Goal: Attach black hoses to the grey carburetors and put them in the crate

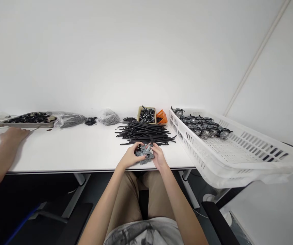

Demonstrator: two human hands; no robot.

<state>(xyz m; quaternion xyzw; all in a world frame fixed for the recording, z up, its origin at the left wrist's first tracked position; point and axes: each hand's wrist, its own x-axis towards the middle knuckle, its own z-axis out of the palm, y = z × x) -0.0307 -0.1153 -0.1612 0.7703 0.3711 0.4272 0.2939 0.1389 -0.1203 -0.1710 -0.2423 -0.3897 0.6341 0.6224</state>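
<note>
A grey cast-metal part (144, 157), which looks like a small carburetor, is held just over the front edge of the table. My left hand (130, 156) is closed around its left side, the thumb across the front. At its upper right, my right hand (159, 158) pinches a short black hose (151, 140), whose end sticks up above the fingers. Whether the hose is seated on the metal part is hidden by the fingers. Right behind my hands lies a loose pile of black hoses (143, 132).
To the right stands a large white plastic crate (202, 160) with several similar metal parts (205, 126). Behind the pile are a yellow bin (138, 115) of small parts and a tilted orange basket (163, 116). Bagged parts (70, 119) and a metal tray (44, 125) sit left, near another person's hand (13, 134).
</note>
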